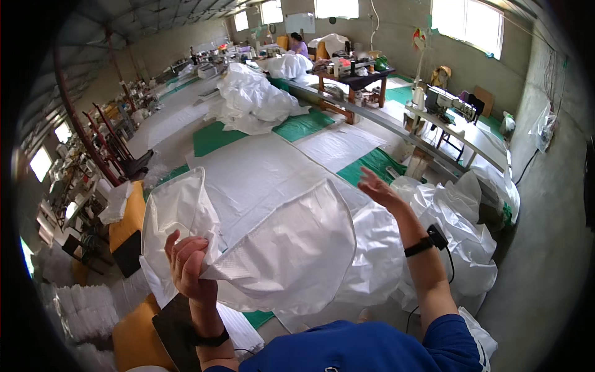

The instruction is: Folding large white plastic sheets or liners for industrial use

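Observation:
My left hand (191, 263) is closed on a white plastic sheet (291, 254), its fingers curled at a gathered part of it. One rounded section of the sheet spreads to the right of the hand. Another part stands up on the hand's left side. Raised at the right, my right hand (379, 188) holds nothing, and its fingers are apart. Below and beside that forearm lies a crumpled heap of white plastic (446, 211). A dark band with a small black device (436, 237) and a cable is on my right wrist.
Ahead, white sheeting (248, 170) and green sheeting (217, 139) cover the floor, with a large white plastic pile (254, 99) on top. Sewing machines (443, 102) stand at the right. Another person (299, 44) sits at the back. White stacks (87, 310) lie lower left.

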`<state>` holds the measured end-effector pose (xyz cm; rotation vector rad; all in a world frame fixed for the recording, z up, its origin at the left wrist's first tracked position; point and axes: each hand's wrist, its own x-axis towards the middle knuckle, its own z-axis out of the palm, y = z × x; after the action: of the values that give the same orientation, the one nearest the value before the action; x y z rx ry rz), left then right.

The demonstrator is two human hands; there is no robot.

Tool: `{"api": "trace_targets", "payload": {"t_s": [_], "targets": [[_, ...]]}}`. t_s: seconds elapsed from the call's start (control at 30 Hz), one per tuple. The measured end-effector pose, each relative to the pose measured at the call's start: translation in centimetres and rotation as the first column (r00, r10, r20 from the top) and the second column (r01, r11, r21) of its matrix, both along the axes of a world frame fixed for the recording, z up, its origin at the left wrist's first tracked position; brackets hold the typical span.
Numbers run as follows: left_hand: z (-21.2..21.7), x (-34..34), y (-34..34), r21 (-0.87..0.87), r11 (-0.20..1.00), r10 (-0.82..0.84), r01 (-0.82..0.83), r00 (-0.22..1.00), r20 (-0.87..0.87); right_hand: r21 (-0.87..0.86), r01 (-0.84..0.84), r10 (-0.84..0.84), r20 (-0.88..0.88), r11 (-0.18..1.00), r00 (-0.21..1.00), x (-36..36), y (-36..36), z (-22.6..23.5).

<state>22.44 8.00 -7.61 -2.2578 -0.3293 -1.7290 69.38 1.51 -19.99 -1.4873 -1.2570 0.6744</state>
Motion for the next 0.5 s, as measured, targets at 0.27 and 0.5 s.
{"api": "trace_targets", "payload": {"t_s": [0.27,0.5], "targets": [[1.8,-9.9,-1.2,0.016,0.923,0.385,-0.385,0.922,-0.043,-0.232,-0.722,0.449,-0.649,0.652,0.614,-20.2,9.1,-9.7],[0.4,-13.7,0.8,0.047,0.637,0.742,-0.769,0.597,-0.304,0.130,-0.123,0.120,0.024,0.984,0.992,-10.8,15.5,-7.0]]}}
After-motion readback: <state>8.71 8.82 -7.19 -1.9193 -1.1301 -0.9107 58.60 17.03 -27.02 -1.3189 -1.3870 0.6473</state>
